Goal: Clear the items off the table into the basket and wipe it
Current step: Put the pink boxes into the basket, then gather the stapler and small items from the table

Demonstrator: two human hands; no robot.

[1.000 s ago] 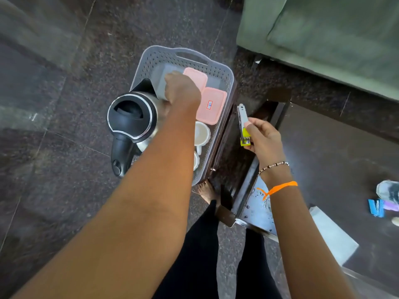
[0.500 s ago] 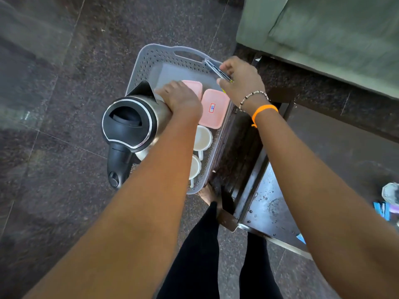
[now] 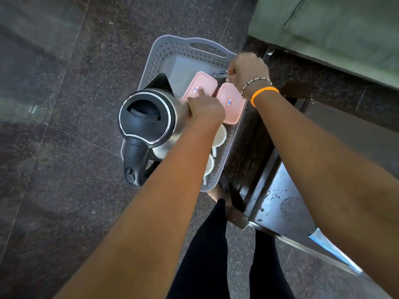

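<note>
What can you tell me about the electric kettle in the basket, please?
The kettle has a brushed steel body, a closed black lid ringed in chrome, and a black handle pointing toward the person. It stands upright at the near left of the grey perforated basket, beside two pink lidded boxes. The left hand touches its right side.

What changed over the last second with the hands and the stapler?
The right hand carried the stapler from beside the table over to the basket, and now holds it low over the far right corner, not yet released. The left hand shifted slightly, uncovering more of one pink box. It stays against the kettle; the boxes and cups lie as before.
</note>
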